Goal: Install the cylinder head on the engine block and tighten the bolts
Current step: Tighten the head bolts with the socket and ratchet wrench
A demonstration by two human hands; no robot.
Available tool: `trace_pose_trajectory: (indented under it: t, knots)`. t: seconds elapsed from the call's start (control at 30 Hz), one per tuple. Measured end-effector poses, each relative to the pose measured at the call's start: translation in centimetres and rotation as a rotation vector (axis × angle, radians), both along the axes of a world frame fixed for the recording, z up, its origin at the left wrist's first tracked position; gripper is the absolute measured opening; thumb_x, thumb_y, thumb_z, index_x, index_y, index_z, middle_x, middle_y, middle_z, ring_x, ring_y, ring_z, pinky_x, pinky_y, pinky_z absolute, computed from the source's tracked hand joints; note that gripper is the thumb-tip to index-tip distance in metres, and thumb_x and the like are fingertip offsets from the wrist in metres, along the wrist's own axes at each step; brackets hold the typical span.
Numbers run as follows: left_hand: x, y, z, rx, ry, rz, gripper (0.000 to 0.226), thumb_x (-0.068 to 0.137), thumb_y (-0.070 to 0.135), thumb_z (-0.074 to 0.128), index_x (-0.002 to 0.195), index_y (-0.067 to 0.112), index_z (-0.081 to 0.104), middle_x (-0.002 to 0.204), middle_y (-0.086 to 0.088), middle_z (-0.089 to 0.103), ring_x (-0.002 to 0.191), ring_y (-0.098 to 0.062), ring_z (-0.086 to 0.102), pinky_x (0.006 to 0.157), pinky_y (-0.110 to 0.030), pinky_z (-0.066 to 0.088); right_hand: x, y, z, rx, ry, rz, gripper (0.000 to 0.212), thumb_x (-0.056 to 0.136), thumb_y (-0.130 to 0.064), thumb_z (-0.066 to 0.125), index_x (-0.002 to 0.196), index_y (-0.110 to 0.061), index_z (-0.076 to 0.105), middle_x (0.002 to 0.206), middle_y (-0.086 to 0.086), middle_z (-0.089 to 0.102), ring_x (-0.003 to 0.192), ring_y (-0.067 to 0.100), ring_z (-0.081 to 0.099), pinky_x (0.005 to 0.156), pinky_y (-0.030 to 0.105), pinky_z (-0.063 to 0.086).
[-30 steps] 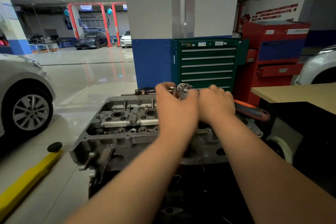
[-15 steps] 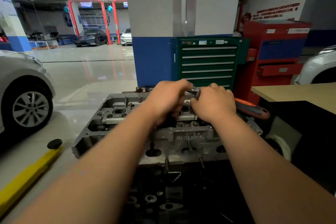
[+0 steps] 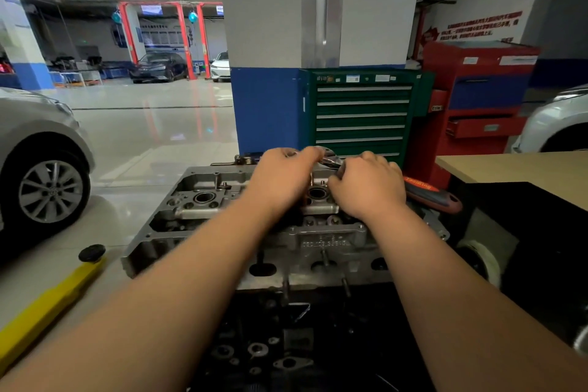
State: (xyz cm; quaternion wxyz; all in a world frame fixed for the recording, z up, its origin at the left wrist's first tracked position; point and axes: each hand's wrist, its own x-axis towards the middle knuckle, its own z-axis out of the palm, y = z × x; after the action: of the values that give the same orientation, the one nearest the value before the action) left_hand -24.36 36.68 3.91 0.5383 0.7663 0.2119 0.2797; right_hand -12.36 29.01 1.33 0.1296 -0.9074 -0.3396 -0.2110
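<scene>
Ratchet [image 3: 329, 160] now down. A second ago both hands held it raised above the cylinder head [image 3: 203, 210]; its drive end now sits low at the far middle of the casting, beside an open bore [image 3: 317, 192]. Judgement: the socket is being seated on a bolt, so this is the tightening stage. The bolt itself is hidden under the hands.

Left hand [image 3: 283, 180] lies over the drive end, fingers curled down round it. Right hand [image 3: 370, 186] grips the ratchet just beside it, fingers closed on it. The red-black handle [image 3: 434, 197] sticks out to the right past the knuckles. Both forearms are stretched forward, converging on the tool.

Cylinder head lies flat at centre of view, top face up. What carries it is too dark to tell.
</scene>
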Motion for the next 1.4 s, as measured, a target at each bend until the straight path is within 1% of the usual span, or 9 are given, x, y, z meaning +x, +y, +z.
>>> trace_pose_trajectory:
  t: [0.13, 0.43, 0.57, 0.67, 0.8, 0.97, 1.17, 1.3, 1.4]
  knots:
    - [-1.3, -0.5, -3.1, 0.548, -0.064, 0.346, 0.026, 0.087, 0.046, 0.059, 0.080, 0.025, 0.045, 0.076, 0.008, 0.054, 0.068, -0.007, 0.051, 0.054, -0.024, 0.031, 0.2, 0.1, -0.2, 0.018, -0.008, 0.005, 0.040, 0.088, -0.050, 0.046, 0.109, -0.022, 0.067, 0.116, 0.008, 0.057, 0.110, 0.029, 0.051, 0.093, 0.041, 0.037]
    - [-2.8, 1.9, -2.5, 0.400, -0.135, 0.178, 0.033, 0.077, 0.037, 0.076, 0.065, 0.015, 0.056, 0.054, 0.008, 0.043, 0.045, -0.003, 0.037, 0.044, -0.014, 0.031, 0.0, 0.0, -0.1, -0.031, -0.011, -0.028, 0.039, 0.090, -0.049, 0.047, 0.113, -0.023, 0.065, 0.117, 0.007, 0.057, 0.111, 0.028, 0.051, 0.093, 0.039, 0.037]
    - [-2.7, 2.1, -2.6, 0.343, -0.164, 0.097, 0.031, 0.080, 0.035, 0.074, 0.063, 0.014, 0.057, 0.053, 0.009, 0.041, 0.046, -0.003, 0.034, 0.044, -0.013, 0.030, -3.0, -0.7, 3.0, 0.513, 0.486, 0.500, 0.026, 0.093, -0.036, 0.055, 0.115, -0.025, 0.063, 0.113, -0.010, 0.062, 0.112, 0.008, 0.055, 0.093, 0.025, 0.044]
    - [-2.6, 2.5, -2.7, 0.339, -0.126, 0.076, 0.035, 0.079, 0.036, 0.071, 0.058, 0.015, 0.052, 0.048, 0.009, 0.041, 0.046, -0.005, 0.034, 0.042, -0.015, 0.028, -5.5, -0.6, 5.4, 0.278, 0.512, 0.809, 0.023, 0.092, -0.030, 0.057, 0.113, -0.030, 0.068, 0.108, -0.020, 0.065, 0.100, -0.005, 0.059, 0.081, 0.010, 0.047]
    - [-2.5, 2.3, -3.1, 0.385, -0.087, 0.168, 0.032, 0.076, 0.035, 0.072, 0.058, 0.016, 0.053, 0.046, 0.012, 0.046, 0.044, -0.004, 0.037, 0.043, -0.015, 0.031, -6.1, -0.3, 7.5, -0.048, 0.220, 0.659, 0.030, 0.091, -0.022, 0.060, 0.120, -0.026, 0.066, 0.113, -0.012, 0.066, 0.101, 0.007, 0.059, 0.079, 0.017, 0.043]
    - [-2.8, 1.9, -3.3, 0.458, -0.065, 0.212, 0.030, 0.069, 0.047, 0.074, 0.065, 0.029, 0.051, 0.056, 0.016, 0.056, 0.054, 0.003, 0.051, 0.046, -0.013, 0.036, -6.1, 0.5, 8.9, -0.159, 0.142, 0.595, 0.014, 0.083, -0.035, 0.071, 0.089, -0.022, 0.072, 0.082, -0.009, 0.069, 0.077, 0.010, 0.062, 0.059, 0.022, 0.045]
    - [-2.7, 1.8, -3.1, 0.413, -0.061, 0.223, 0.027, 0.070, 0.045, 0.078, 0.075, 0.028, 0.057, 0.064, 0.011, 0.059, 0.057, 0.000, 0.053, 0.050, -0.017, 0.035, -6.4, 1.9, 7.5, -0.238, -0.191, 0.362, 0.057, 0.089, -0.063, 0.045, 0.060, -0.015, 0.050, 0.059, 0.003, 0.050, 0.053, 0.017, 0.047, 0.045, 0.028, 0.030]
    - [-2.9, 2.0, -3.2, 0.411, -0.115, 0.184, 0.024, 0.075, 0.041, 0.076, 0.068, 0.025, 0.061, 0.059, 0.010, 0.059, 0.054, 0.002, 0.052, 0.049, -0.011, 0.036, -2.4, 0.4, 6.9, 0.056, 0.063, 0.281, 0.069, 0.089, -0.070, 0.028, 0.090, -0.013, 0.067, 0.080, 0.006, 0.066, 0.073, 0.023, 0.061, 0.067, 0.036, 0.052]
    - [-3.1, 1.8, -3.4, 0.521, -0.094, 0.173, 0.020, 0.082, 0.043, 0.069, 0.076, 0.025, 0.065, 0.064, 0.008, 0.060, 0.059, -0.003, 0.053, 0.051, -0.011, 0.036, 0.9, -1.1, 4.8, -0.208, 0.193, 0.018, 0.060, 0.092, -0.061, 0.042, 0.126, -0.012, 0.050, 0.120, 0.012, 0.060, 0.102, 0.028, 0.057, 0.085, 0.039, 0.048]
